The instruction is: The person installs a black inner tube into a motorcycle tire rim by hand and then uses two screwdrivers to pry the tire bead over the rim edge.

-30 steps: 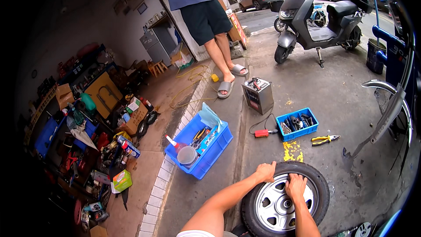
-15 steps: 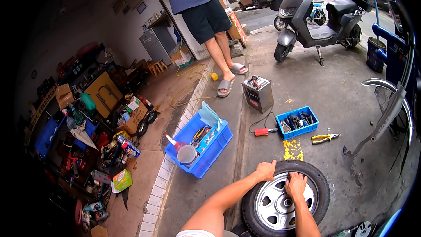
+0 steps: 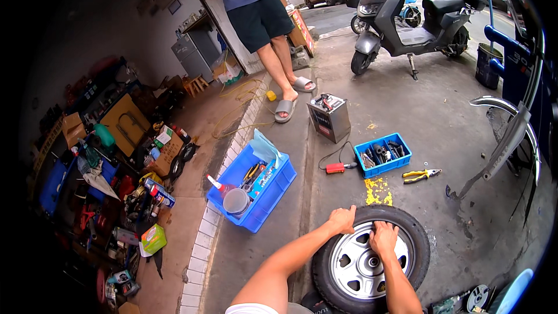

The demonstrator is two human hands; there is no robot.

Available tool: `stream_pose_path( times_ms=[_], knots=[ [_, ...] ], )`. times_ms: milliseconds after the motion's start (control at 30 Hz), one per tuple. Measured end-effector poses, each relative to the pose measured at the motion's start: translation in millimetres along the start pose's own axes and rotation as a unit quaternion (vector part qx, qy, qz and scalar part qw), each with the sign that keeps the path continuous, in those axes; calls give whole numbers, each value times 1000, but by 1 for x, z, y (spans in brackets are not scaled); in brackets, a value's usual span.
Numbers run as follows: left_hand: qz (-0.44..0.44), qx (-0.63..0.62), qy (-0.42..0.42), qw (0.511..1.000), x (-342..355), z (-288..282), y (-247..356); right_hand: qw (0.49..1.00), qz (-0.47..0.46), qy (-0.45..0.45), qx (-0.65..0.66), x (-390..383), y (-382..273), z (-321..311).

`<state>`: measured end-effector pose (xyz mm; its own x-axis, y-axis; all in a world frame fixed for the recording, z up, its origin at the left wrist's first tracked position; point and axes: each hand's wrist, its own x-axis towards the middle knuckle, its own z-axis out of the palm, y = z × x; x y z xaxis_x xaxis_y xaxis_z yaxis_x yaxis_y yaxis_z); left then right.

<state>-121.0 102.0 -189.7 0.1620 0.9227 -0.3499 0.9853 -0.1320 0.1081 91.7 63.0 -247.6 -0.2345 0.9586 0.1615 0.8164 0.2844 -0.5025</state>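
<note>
A wheel lies flat on the concrete near me, a black tyre (image 3: 422, 244) on a silver rim (image 3: 349, 259) with several holes. My left hand (image 3: 342, 221) rests on the tyre's far left part, its fingers curled down and one digit pointing away from me. What lies under its palm is hidden. Beside it, my right hand (image 3: 383, 238) bends its fingers at the rim's far edge, where the rim meets the tyre. Both hands look closed against the wheel, with no tool visible in either.
Beyond the wheel are yellow-handled pliers (image 3: 422, 175), a blue tray of tools (image 3: 390, 167) and a metal-cased box (image 3: 337, 125). A larger blue bin (image 3: 273, 200) stands left. Someone in grey slides (image 3: 286, 110) stands ahead; a grey scooter (image 3: 401, 29) is parked behind.
The view has turned slightly, so most things sit farther left in it. Both hands keep nearly the same places on the wheel. The standing person's raised arm has come down.
</note>
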Motion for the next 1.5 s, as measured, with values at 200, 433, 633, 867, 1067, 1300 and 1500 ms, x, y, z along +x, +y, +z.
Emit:
stream_pose_path(
  times_ms=[200, 433, 633, 867, 1067, 1300, 1500],
  knots=[
    [-8, 10, -10, 1000, -1, -6, 5, 1000, -2, 9, 1, -1, 1, -1],
    [-7, 14, -11, 1000, -3, -7, 6, 999, 18, -25, 16, -1, -3, -7],
    [-7, 18, -14, 1000, -4, -8, 5, 1000, 18, -22, 11, 0, -2, -2],
    [-7, 16, -10, 1000, -2, -8, 6, 1000, 8, -7, 1, 1, 1, -3],
    [-2, 0, 0, 1000, -7, -3, 3, 999, 22, -32, 19, -2, -2, -7],
    [-31, -93, 33, 995, -16, 17, -4, 1000, 7, -4, -5, -4, 4, -1],
    [-33, -153, 42, 987, -16, 20, -11, 999, 11, -22, -21, 2, 3, 1]
  ],
)
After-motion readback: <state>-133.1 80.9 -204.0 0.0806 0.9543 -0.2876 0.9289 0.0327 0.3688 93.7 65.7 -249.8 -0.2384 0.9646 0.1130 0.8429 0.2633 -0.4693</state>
